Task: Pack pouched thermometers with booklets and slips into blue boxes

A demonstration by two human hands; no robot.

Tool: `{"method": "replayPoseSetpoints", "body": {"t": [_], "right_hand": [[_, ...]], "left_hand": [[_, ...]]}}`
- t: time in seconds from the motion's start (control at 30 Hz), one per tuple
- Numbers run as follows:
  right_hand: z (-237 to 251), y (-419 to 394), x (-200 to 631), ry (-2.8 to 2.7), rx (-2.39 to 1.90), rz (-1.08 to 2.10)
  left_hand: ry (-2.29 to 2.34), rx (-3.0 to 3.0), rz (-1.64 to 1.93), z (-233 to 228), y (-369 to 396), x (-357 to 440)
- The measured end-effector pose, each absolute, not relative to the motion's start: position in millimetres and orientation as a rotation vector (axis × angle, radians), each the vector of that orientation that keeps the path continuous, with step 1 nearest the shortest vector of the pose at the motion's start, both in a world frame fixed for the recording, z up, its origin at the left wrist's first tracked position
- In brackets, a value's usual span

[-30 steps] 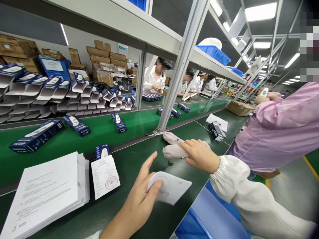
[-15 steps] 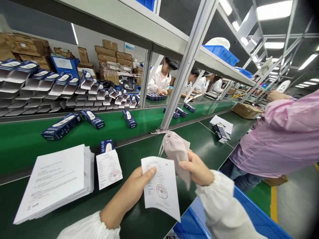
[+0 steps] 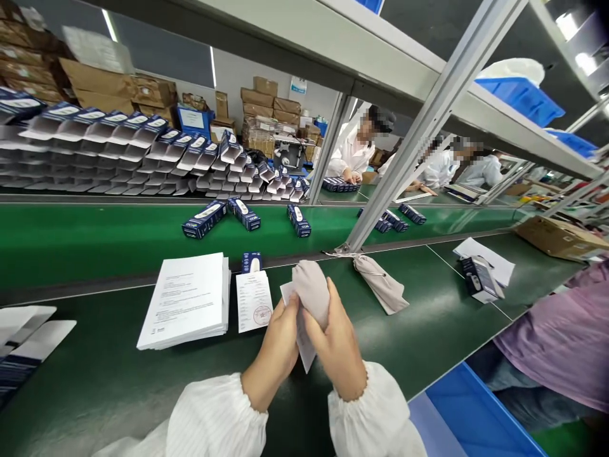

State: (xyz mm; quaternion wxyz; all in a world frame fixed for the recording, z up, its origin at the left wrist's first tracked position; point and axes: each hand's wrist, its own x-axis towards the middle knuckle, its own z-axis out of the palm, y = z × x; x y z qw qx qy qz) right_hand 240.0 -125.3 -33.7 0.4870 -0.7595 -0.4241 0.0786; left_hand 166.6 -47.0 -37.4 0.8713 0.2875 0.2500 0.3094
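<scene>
Left hand (image 3: 277, 346) and right hand (image 3: 336, 346) together grip a pale grey fabric drawstring pouch (image 3: 311, 292) and a white printed paper slip (image 3: 302, 339) above the dark green worktable (image 3: 95, 381). Second grey pouch (image 3: 382, 287) lies just right. White leaflet stack (image 3: 186, 299) lies left.

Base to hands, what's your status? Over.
Left hand and right hand both grip pouch and card. Second pouch lies beside. Nothing blocking.

head-worn view, facing down, near bench (image 3: 118, 381)
</scene>
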Motion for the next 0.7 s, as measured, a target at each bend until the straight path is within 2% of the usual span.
{"method": "replayPoseSetpoints", "body": {"t": [0.2, 0.47, 0.6, 0.7], "right_hand": [[-16.8, -140.1, 245.3, -1.024, -1.963, -0.041], [-43.8, -122.6, 216.2, -1.186, -1.978, -0.012], [-32.7, -126.2, 209.2, -1.359, -1.886, -0.039], [-18.4, -127.9, 213.9, -1.478, -1.830, -0.095]], "left_hand": [[0.519, 0.602, 0.645, -34.6, -50.7, 168.3], [0.330, 0.643, 0.654, -22.0, -63.9, 157.6], [0.387, 0.928, 0.718, -16.5, -56.6, 136.1], [0.395, 0.897, 0.736, -10.0, -49.6, 122.4]]}}
